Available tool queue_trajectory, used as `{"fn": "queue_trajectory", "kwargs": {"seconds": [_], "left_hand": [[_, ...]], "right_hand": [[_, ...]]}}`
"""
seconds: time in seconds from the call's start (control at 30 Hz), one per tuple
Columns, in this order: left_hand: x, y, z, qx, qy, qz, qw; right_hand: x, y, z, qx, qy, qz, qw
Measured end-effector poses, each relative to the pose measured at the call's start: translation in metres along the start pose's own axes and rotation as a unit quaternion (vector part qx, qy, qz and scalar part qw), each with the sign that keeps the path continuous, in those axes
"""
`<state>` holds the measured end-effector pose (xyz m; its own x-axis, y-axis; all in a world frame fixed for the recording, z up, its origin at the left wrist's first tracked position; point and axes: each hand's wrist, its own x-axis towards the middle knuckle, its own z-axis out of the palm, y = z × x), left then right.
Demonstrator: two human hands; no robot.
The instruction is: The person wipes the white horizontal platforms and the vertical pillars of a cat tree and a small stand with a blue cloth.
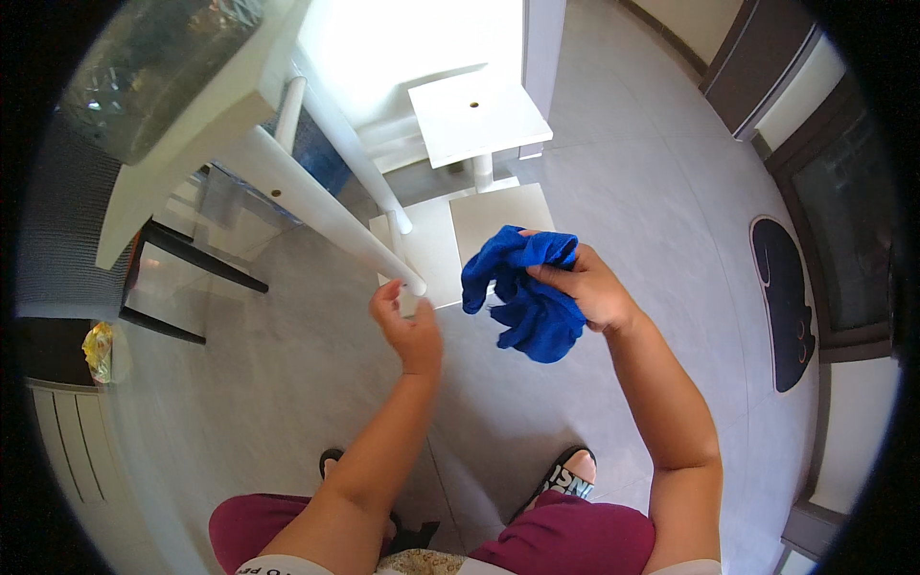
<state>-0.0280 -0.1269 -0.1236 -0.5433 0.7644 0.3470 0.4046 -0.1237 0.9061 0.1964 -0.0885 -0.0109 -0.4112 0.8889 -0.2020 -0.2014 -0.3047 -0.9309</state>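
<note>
A crumpled blue cloth (543, 302) hangs from my right hand (600, 287), pinched between thumb and fingers. To its left, my left hand (410, 327) has its thumb and fingers apart with nothing between them, near the lower end of a white round leg (338, 223); whether it touches the leg I cannot tell. Beyond both hands stands a white piece of furniture with a small square top (478, 118) on a post above a flat base (424, 244). The cloth hides part of that base.
A white-edged table (187, 154) with a clear cover is at the upper left, beside a grey chair (65, 237) with black legs. A yellow plastic bag (98, 352) lies at the far left. A dark mat (783, 309) is on the tiled floor at right, near a dark-framed door (834, 208).
</note>
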Motion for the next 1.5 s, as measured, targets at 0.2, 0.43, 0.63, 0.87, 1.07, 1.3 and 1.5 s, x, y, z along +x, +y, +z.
{"fn": "queue_trajectory", "kwargs": {"seconds": [0.2, 0.43, 0.63, 0.87, 1.07, 1.3, 1.5], "left_hand": [[0.036, 0.052, -0.025, -0.245, 0.036, -0.083, 0.965], [0.016, 0.114, -0.029, -0.394, -0.268, -0.187, 0.859], [0.011, 0.124, -0.034, -0.251, -0.269, -0.078, 0.927], [0.045, 0.113, -0.046, -0.241, -0.019, -0.027, 0.970], [0.105, 0.121, -0.057, -0.259, -0.033, -0.021, 0.965], [0.120, 0.115, -0.064, -0.350, -0.074, -0.025, 0.934], [0.117, 0.112, -0.057, -0.355, -0.098, -0.018, 0.930]], "right_hand": [[0.012, 0.003, 0.043, 0.220, -0.016, 0.050, 0.974], [0.014, 0.000, 0.074, 0.144, -0.004, -0.030, 0.989], [0.001, 0.015, 0.119, -0.032, 0.082, -0.189, 0.978], [0.027, -0.022, 0.125, 0.131, 0.111, -0.136, 0.976], [0.065, -0.089, 0.164, 0.110, 0.033, -0.335, 0.935], [0.108, -0.035, 0.165, 0.069, 0.013, -0.338, 0.939], [0.122, 0.106, 0.121, -0.043, 0.147, -0.200, 0.968]]}}
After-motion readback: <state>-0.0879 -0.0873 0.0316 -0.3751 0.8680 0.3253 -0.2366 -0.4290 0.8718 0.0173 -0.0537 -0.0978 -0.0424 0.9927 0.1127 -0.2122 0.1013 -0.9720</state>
